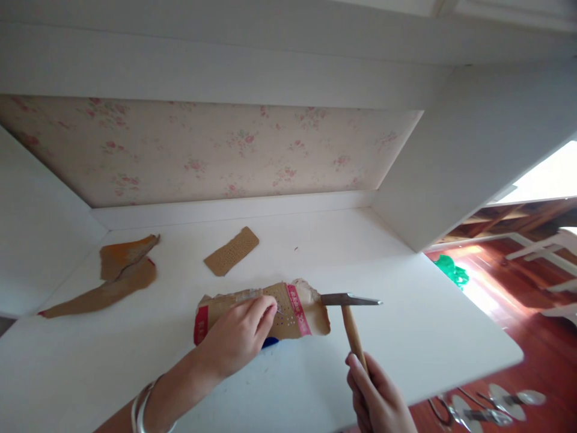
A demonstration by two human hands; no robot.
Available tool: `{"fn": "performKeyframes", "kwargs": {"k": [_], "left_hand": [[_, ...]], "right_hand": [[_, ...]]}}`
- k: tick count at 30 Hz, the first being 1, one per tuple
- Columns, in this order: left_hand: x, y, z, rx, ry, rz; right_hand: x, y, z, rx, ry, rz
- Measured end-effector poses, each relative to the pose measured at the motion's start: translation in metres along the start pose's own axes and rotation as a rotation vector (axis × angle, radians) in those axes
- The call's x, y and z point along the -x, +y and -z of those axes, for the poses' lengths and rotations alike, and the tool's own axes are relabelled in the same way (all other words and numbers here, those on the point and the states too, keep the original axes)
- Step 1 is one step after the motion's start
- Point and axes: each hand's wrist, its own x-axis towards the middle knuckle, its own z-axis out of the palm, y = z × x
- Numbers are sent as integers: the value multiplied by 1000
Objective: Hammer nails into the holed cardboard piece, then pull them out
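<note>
A torn piece of brown cardboard [311,310] with red printed bands lies on the white surface, and small holes dot its middle. My left hand [243,328] rests on it, thumb and fingers pinched together. A thin pale sliver shows at those fingertips, too small to name. My right hand [376,391] is wrapped round the wooden handle of a hammer [354,331]. The hammer's metal head is held just right of the cardboard, near its edge. Something blue [270,342] pokes out from under the cardboard beside my left hand.
A small perforated cardboard strip [232,251] lies behind, and torn cardboard scraps [126,264] are at the left. White panels and a floral back wall [243,150] enclose the white desk [406,337]. Its right edge drops to a red floor with a green bag [452,272].
</note>
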Motion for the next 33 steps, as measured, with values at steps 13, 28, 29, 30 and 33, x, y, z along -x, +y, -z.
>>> {"fn": "performKeyframes", "kwargs": {"k": [13,28,29,30,33], "left_hand": [[-3,-7,-11,162,210,-48],[-1,-7,-15,160,209,-107],[-1,-7,-15,162,208,-109],[-1,-8,-15,163,208,-111],[-2,-7,-15,164,203,-124]], "right_hand": [[3,-5,-4,3,-5,-23],[0,-2,-4,10,-16,-39],[0,-2,-4,15,-18,-35],[-1,-2,-4,25,-19,-30],[-1,-1,-3,57,-27,-21]]}}
